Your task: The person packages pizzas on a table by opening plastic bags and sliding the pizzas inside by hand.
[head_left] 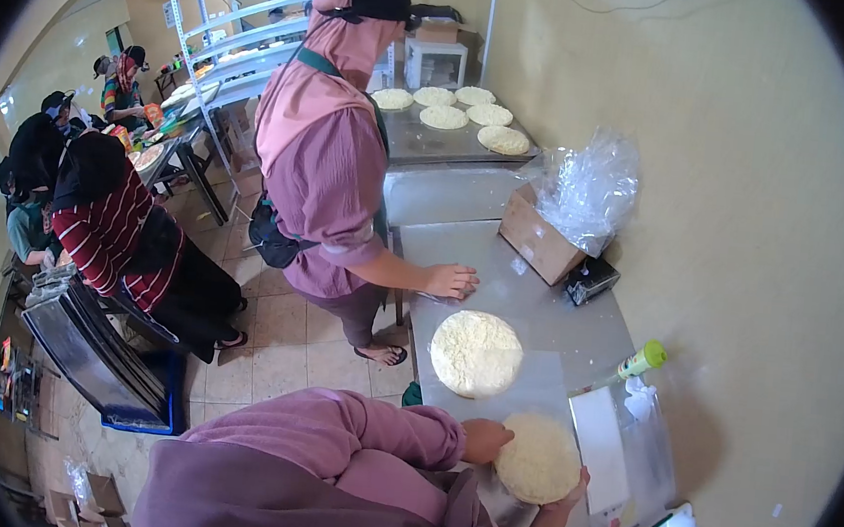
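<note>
A round pale disc (537, 458) with a crumbly-looking top lies between my hands near the table's front. My left hand (487, 441) is closed at its left edge, fingers curled against it. Around its lower right edge, my right hand (571, 489) grips it with the fingers partly hidden. A second pale disc (476, 355) rests on the metal table (577, 322) just beyond, partly on or under a clear plastic sheet (539, 376).
A co-worker (326, 155) stands at the table's far left, one hand flat on it. Several discs (444, 117) lie on the farther table. A cardboard box (537, 235) holds clear plastic bags. A green-capped bottle (643, 359) and white board (598, 450) are at the right.
</note>
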`<state>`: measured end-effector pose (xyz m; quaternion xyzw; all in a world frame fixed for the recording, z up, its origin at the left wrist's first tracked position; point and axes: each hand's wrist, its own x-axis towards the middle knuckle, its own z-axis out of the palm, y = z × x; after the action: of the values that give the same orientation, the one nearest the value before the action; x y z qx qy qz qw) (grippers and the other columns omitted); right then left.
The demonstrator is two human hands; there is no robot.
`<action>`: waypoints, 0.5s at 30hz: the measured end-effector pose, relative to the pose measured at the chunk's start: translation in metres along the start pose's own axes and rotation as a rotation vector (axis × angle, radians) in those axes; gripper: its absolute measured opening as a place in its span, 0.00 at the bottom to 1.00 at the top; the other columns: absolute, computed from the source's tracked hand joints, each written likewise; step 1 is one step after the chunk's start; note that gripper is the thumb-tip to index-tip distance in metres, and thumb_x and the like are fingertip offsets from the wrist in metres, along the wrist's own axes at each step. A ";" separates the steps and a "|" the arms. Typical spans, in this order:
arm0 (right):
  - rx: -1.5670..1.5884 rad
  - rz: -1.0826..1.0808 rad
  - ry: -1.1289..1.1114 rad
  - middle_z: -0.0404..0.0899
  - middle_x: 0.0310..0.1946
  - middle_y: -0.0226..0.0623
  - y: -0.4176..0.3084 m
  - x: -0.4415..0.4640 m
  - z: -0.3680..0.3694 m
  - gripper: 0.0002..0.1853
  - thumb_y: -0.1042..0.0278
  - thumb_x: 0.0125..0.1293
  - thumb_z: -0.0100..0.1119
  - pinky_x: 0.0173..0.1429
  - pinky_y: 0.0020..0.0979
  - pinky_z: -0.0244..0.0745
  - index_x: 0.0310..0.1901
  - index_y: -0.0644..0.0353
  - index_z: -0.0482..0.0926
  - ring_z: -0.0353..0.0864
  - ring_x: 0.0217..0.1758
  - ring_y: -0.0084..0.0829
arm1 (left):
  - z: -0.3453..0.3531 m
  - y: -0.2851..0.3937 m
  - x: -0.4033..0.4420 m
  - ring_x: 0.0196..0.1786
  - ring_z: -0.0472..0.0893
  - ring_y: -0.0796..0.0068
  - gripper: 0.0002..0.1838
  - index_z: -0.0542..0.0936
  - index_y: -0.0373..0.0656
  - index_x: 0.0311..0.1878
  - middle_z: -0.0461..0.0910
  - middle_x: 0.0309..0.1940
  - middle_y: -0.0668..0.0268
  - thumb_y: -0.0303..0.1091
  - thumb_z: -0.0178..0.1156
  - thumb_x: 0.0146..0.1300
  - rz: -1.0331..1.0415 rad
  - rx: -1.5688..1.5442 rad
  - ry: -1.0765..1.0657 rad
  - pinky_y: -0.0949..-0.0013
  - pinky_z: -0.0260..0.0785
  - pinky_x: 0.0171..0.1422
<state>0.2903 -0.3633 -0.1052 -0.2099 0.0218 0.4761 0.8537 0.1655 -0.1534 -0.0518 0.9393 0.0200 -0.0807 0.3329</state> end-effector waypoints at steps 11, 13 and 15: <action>0.022 -0.519 0.244 0.71 0.52 0.49 0.024 -0.022 0.033 0.30 0.48 0.57 0.39 0.54 0.48 0.71 0.54 0.66 0.68 0.73 0.52 0.48 | 0.010 0.027 -0.006 0.33 0.74 0.49 0.06 0.69 0.37 0.31 0.73 0.26 0.51 0.30 0.50 0.52 0.061 -0.161 0.179 0.53 0.64 0.37; 0.035 -0.538 0.284 0.71 0.52 0.49 0.021 -0.025 0.036 0.31 0.48 0.57 0.39 0.54 0.48 0.71 0.53 0.66 0.67 0.74 0.51 0.48 | 0.008 0.036 -0.008 0.32 0.74 0.49 0.07 0.69 0.37 0.30 0.73 0.24 0.51 0.31 0.51 0.52 0.058 -0.236 0.146 0.54 0.64 0.36; 0.045 -0.555 0.325 0.71 0.51 0.50 0.015 -0.028 0.033 0.31 0.48 0.56 0.39 0.53 0.48 0.72 0.53 0.67 0.67 0.74 0.51 0.48 | 0.001 0.046 -0.009 0.32 0.75 0.50 0.07 0.69 0.38 0.29 0.73 0.23 0.52 0.31 0.51 0.52 0.047 -0.268 0.114 0.54 0.64 0.35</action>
<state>0.2572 -0.3659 -0.0739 -0.2622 0.1103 0.1847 0.9407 0.1606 -0.1901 -0.0223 0.8897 0.0273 -0.0161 0.4555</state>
